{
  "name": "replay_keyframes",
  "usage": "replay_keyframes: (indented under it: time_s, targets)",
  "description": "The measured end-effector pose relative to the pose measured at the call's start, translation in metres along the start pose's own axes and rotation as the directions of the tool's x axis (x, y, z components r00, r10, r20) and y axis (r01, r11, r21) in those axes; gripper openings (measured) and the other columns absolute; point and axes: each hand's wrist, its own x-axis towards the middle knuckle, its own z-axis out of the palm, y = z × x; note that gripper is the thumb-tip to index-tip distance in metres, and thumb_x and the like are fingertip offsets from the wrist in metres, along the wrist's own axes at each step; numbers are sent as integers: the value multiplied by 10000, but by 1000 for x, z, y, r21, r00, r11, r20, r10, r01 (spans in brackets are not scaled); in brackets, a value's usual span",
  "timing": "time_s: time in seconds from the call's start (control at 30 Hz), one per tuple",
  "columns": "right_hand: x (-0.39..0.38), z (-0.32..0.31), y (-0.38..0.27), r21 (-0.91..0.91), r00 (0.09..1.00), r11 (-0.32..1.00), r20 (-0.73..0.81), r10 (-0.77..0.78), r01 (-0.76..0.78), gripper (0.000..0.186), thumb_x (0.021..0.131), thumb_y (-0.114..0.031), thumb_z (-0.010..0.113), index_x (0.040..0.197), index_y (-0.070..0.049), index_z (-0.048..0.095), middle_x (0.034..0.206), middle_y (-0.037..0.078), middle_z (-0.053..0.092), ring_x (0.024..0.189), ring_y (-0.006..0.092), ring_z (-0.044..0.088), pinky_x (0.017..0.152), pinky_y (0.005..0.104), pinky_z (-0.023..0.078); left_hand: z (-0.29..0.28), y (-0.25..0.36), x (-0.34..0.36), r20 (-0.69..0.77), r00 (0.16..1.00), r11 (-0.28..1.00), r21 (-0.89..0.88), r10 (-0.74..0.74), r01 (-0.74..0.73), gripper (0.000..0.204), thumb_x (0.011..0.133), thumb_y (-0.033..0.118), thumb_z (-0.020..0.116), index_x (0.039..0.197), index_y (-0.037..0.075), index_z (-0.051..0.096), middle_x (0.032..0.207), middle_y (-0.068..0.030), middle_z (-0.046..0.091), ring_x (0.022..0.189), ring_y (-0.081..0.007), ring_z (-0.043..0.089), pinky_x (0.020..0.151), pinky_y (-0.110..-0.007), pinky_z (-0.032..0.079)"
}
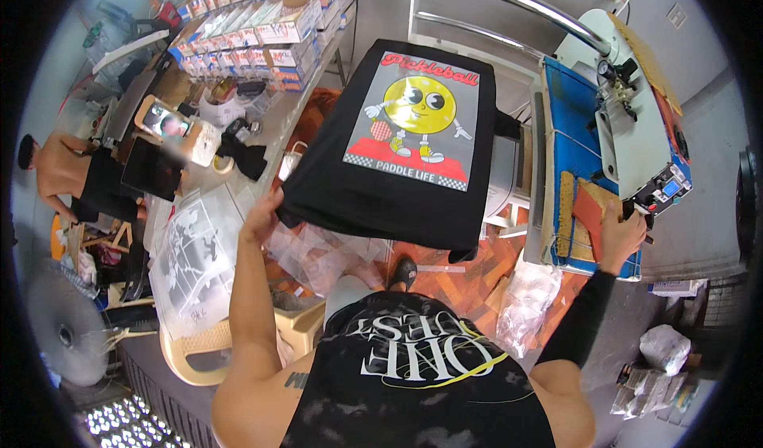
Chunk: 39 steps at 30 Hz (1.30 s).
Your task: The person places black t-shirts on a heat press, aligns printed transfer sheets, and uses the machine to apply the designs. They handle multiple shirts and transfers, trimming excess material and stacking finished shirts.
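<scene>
A black T-shirt [310, 186] lies on the press platen at the centre, its print a yellow smiling ball character on grey with lettering. My left hand [260, 213] is closed on the shirt's lower left corner. My right hand [621, 236] is at the front of the heat press [652, 138] on the right, closed on a reddish flat pad [587, 214], beside a tan board [568, 241] on the blue surface [566, 122] and just below the control box [664, 193].
At left are a table [280, 138] with stacked boxes [294, 31], a phone and printed films [191, 265], a shirtless person [67, 170] and a fan [67, 321]. A beige plastic chair [191, 360] stands lower left; a plastic-wrapped bundle [524, 305] lies on the floor.
</scene>
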Motion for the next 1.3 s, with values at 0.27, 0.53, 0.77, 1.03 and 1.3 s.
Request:
replay_keyframes:
  time_s: [0.27,0.53,0.77,1.03,1.3]
  targets:
    - [-177,-86,-195,452,536,851,664,-522,268,551,793,-348,685,1300,-146,602,1264,164,579,1209,361,538,1035,498,429,128,119,-21,194,816,641,-723,544,-256,580,1057,454,526,1374,-28,579,1354,-184,655,1248,-315,624,1115,-470,455]
    - [-7,-165,-195,811,840,227,-497,-218,539,276,932,23,639,1201,38,698,1177,191,722,1097,305,699,978,396,533,114,0,-304,-277,690,331,-720,669,-610,682,1032,522,513,1461,-8,495,1470,-182,571,1369,-335,537,1175,-502,393]
    - [-161,-406,-308,648,400,-761,-709,-581,45,490,794,163,503,1237,36,671,1265,171,690,1197,272,653,1078,367,475,186,-61,-705,-492,-331,-198,303,805,-932,493,1066,388,507,1376,15,595,1441,-172,593,1348,-316,534,1225,-509,289]
    - [-478,-566,-268,245,-56,-834,-966,-251,-493,327,731,64,631,1016,-52,742,1006,153,736,922,359,693,815,433,550,384,-204,-916,-391,-920,559,754,-39,-344,402,1005,227,628,1331,-8,608,1352,-143,651,1228,-297,629,1075,-504,485]
    - [-645,-511,-213,116,-345,-924,-938,19,-365,407,835,-209,744,1235,-139,706,1311,111,650,1197,337,587,1016,474,460,373,-361,-840,-19,-997,506,-861,79,56,376,900,203,636,1215,0,667,1307,-234,630,1209,-430,590,1008,-585,447]
